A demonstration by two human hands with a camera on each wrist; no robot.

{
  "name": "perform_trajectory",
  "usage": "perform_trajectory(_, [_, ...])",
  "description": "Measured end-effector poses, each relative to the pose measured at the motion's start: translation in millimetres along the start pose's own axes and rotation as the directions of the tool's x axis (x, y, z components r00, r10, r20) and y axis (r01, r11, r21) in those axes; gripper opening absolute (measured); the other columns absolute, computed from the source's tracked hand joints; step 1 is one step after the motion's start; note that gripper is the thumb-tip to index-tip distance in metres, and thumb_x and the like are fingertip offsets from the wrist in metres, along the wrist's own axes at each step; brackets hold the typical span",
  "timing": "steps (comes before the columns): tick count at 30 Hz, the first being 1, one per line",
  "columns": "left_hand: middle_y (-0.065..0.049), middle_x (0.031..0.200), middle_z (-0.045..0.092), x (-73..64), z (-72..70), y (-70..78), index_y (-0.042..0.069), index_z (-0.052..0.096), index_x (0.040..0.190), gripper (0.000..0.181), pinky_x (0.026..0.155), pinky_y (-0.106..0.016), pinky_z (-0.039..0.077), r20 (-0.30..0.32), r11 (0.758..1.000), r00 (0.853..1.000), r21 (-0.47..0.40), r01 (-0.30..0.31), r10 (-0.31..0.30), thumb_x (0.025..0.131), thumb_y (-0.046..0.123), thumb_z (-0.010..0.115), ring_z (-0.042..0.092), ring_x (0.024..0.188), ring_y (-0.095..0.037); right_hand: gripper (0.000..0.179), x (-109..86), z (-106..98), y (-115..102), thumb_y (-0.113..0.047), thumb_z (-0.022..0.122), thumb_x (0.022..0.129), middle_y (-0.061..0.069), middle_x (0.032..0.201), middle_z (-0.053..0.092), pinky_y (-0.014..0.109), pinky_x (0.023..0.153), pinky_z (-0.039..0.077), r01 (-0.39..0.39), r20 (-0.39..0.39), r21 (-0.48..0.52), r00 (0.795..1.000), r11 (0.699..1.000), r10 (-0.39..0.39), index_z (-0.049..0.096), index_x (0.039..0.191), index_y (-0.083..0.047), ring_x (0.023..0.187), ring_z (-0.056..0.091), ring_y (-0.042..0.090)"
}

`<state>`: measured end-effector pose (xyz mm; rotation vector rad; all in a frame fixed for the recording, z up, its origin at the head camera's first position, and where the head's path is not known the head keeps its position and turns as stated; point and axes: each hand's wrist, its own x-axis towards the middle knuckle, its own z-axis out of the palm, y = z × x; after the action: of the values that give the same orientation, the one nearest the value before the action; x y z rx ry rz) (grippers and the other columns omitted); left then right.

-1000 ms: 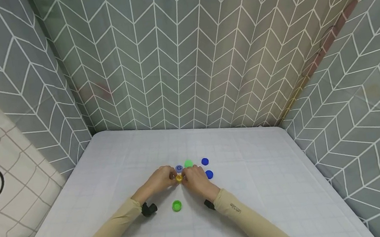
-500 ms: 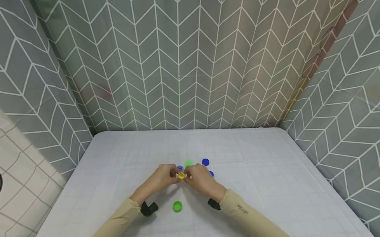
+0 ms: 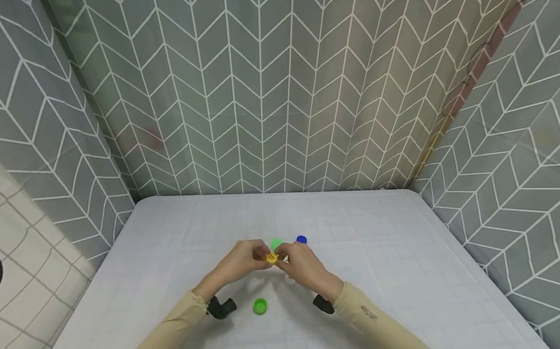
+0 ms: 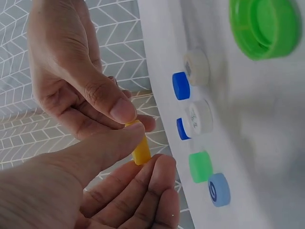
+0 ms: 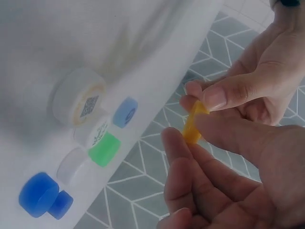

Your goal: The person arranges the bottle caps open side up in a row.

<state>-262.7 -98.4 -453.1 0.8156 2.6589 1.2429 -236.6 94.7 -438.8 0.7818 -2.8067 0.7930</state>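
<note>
A yellow bottle cap (image 3: 272,258) is held between both hands above the white table. My left hand (image 3: 242,258) pinches it from the left, and my right hand (image 3: 304,264) from the right. In the left wrist view, thumbs and fingertips meet on the yellow cap's edge, covering part of it. The right wrist view also has the yellow cap (image 5: 191,130) gripped by the fingertips of both hands. Nearer the person, a green cap (image 3: 260,306) lies with its hollow side up on the table.
Behind the hands lie a light green cap (image 4: 200,167), a light blue cap (image 4: 219,190) and two dark blue caps, one (image 5: 39,194) larger in the right wrist view. White caps, one with a printed code (image 5: 78,98), stand among them. Patterned curtains (image 3: 259,84) surround the table.
Both hands have shifted slightly right with the yellow cap between them. The light blue cap and one dark blue cap are now hidden behind the hands in the head view.
</note>
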Motion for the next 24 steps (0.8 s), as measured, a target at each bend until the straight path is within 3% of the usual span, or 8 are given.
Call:
perform_trajectory(7, [0.003, 0.084, 0.068, 3.4, 2.4, 3.6, 0.01, 0.067, 0.099, 0.023, 0.066, -0.023, 0.052, -0.007, 1.0, 1.0, -0.013, 0.014, -0.014, 0.081, 0.017, 0.078, 0.062, 0.077, -0.007, 0.021, -3.4, -5.3, 2.6, -0.015, 0.068, 0.088, 0.006, 0.093, 0.074, 0.022, 0.064, 0.051, -0.05, 0.004, 0.029, 0.999, 0.998, 0.049, 0.07, 0.106, -0.006, 0.078, 0.066, 0.013])
perform_trajectory(24, [0.003, 0.085, 0.068, 4.5, 1.2, 10.1, 0.011, 0.066, 0.101, 0.024, 0.068, -0.024, 0.052, -0.029, 0.999, 0.999, -0.027, 0.03, -0.031, 0.081, 0.018, 0.078, 0.063, 0.077, -0.008, 0.022, -4.3, -9.0, 3.7, -0.016, 0.068, 0.089, 0.005, 0.093, 0.073, 0.022, 0.065, 0.05, -0.069, -0.027, 0.061, 0.997, 0.996, 0.07, 0.069, 0.109, -0.006, 0.078, 0.064, 0.012])
